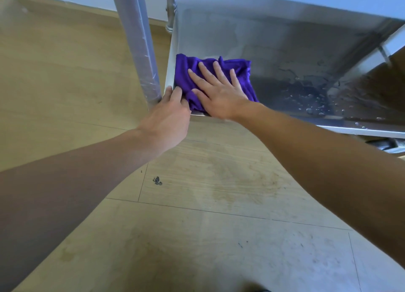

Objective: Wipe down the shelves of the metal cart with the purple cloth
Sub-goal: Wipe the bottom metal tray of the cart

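Note:
The purple cloth (186,72) lies crumpled in the near left corner of the metal cart's low shelf (274,51). My right hand (217,90) lies flat on the cloth with straight, spread fingers, pressing it onto the shelf. My left hand (168,114) rests at the shelf's near left corner, its fingertips touching the edge of the cloth beside the cart's leg (140,51). Water drops (313,103) and wet streaks cover the right part of the shelf.
An upper shelf edge (306,2) overhangs the low shelf at the top right. The plastic-wrapped cart leg stands just left of my left hand. A castor (385,145) shows under the shelf at the right. Wood-look floor (197,204) lies all around.

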A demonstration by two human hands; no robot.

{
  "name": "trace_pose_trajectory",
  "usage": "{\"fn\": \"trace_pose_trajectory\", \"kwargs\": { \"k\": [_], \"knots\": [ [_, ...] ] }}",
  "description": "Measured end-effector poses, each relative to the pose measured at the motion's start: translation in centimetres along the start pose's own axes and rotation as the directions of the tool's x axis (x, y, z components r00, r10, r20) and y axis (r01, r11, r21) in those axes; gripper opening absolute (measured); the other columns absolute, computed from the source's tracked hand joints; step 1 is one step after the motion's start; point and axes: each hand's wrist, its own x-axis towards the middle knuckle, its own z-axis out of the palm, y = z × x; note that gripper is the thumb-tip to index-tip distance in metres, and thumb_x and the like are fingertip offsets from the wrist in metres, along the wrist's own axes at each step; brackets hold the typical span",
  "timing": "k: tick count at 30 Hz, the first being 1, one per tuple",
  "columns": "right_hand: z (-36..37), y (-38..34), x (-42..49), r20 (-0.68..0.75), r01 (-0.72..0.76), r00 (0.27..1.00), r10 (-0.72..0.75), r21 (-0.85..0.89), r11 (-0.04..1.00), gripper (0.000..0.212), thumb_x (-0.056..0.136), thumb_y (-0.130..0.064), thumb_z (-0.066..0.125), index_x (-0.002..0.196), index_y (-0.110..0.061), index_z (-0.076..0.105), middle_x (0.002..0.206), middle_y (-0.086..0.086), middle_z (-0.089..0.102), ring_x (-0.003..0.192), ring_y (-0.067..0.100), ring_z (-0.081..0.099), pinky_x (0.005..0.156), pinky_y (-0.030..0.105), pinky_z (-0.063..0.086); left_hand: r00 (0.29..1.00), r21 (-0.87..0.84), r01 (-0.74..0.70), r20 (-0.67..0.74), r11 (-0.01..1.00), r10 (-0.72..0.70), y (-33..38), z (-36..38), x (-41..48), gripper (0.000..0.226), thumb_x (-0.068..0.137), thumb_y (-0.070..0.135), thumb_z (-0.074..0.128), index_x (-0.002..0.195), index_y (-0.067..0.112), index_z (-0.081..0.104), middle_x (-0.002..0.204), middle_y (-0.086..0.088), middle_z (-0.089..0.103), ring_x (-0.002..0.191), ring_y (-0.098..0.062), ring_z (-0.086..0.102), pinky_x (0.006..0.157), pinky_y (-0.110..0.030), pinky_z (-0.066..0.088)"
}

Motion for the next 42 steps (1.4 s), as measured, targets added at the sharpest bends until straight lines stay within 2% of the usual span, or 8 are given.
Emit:
{"fn": "trace_pose_trajectory", "kwargs": {
  "k": [8,12,16,21,29,34,38,42],
  "knots": [
    [-0.6,7.2,-1.0,0.013,-0.340,0.941,0.339,0.049,0.939,0.056,0.096,-0.063,0.012,0.149,-0.048,0.003,0.161,-0.013,-0.005,0.147,0.034,-0.014,0.115,0.061,-0.009,0.990,0.031,-0.073,0.119,0.997,0.069,0.0,0.5,0.8,0.048,0.087,0.007,0.054,0.129,-0.012,0.040,0.132,-0.026,0.034,0.126,-0.039,0.032,0.099,-0.044,0.039],
    [-0.4,4.3,-0.7,-0.005,-0.269,0.963,0.269,0.000,0.963,0.052,0.099,-0.054,0.010,0.149,-0.047,-0.002,0.162,-0.011,-0.006,0.147,0.034,-0.013,0.114,0.062,-0.009,0.982,-0.056,-0.070,0.172,0.996,0.079,0.0,0.3,1.3,0.042,0.086,0.002,0.054,0.123,-0.015,0.046,0.135,-0.033,0.038,0.130,-0.044,0.030,0.108,-0.049,0.034],
    [0.4,0.1,-0.7,-0.017,-0.049,0.999,0.048,-0.048,0.998,0.052,0.099,-0.054,0.007,0.148,-0.049,-0.006,0.161,-0.012,-0.008,0.147,0.031,-0.014,0.115,0.059,-0.010,0.997,-0.023,-0.069,0.038,0.997,0.070,-0.9,0.4,0.7,0.019,0.089,0.006,0.062,0.104,-0.005,0.058,0.114,-0.018,0.053,0.121,-0.029,0.046,0.090,-0.036,0.048],
    [0.5,-0.5,-0.8,-0.035,-0.013,0.999,0.012,-0.045,0.999,0.050,0.099,-0.055,0.009,0.147,-0.051,-0.002,0.161,-0.015,-0.005,0.148,0.031,-0.013,0.116,0.061,-0.006,0.992,-0.127,-0.064,-0.116,0.990,0.049,-0.1,-1.0,-0.7,0.023,0.083,0.000,0.071,0.098,-0.012,0.058,0.105,-0.026,0.058,0.087,-0.031,0.061,0.056,-0.031,0.044],
    [0.0,3.5,-1.1,-0.016,-0.111,0.994,0.111,-0.006,0.994,0.057,0.096,-0.064,0.010,0.149,-0.048,-0.003,0.162,-0.009,-0.007,0.148,0.025,-0.012,0.118,0.054,-0.006,0.991,-0.140,0.098,0.103,0.985,-0.084,1.9,-1.3,0.4,0.051,0.094,0.024,0.048,0.139,0.009,0.030,0.153,-0.023,0.015,0.131,-0.045,0.036,0.101,-0.054,0.039],
    [0.0,7.2,-2.3,-0.028,-0.207,0.978,0.208,0.016,0.978,0.057,0.095,-0.065,0.010,0.148,-0.048,0.000,0.162,-0.009,-0.005,0.149,0.024,-0.010,0.119,0.052,-0.006,0.982,-0.019,0.152,0.116,0.988,-0.149,3.7,-1.7,0.7,0.051,0.099,0.041,0.032,0.140,0.011,0.030,0.149,-0.023,0.025,0.133,-0.045,0.035,0.093,-0.055,0.044],
    [-0.1,9.3,-3.1,-0.024,-0.248,0.968,0.249,0.023,0.968,0.057,0.095,-0.065,0.011,0.149,-0.047,0.001,0.162,-0.008,-0.004,0.149,0.025,-0.010,0.119,0.053,-0.006,0.996,-0.019,0.045,0.081,0.999,-0.044,5.8,-1.0,2.1,0.058,0.100,0.045,0.025,0.147,0.011,0.027,0.155,-0.022,0.023,0.146,-0.036,0.019,0.114,-0.058,0.024],
    [-0.2,10.8,-3.5,-0.020,-0.281,0.959,0.281,0.037,0.959,0.057,0.096,-0.063,0.012,0.149,-0.046,0.001,0.162,-0.008,-0.004,0.149,0.025,-0.010,0.119,0.053,-0.006,0.999,-0.119,-0.047,-0.025,0.992,0.044,7.2,-0.4,4.9,0.055,0.099,0.040,0.027,0.141,0.006,0.039,0.151,-0.021,0.034,0.144,-0.037,0.025,0.117,-0.050,0.024]
  ]
}}
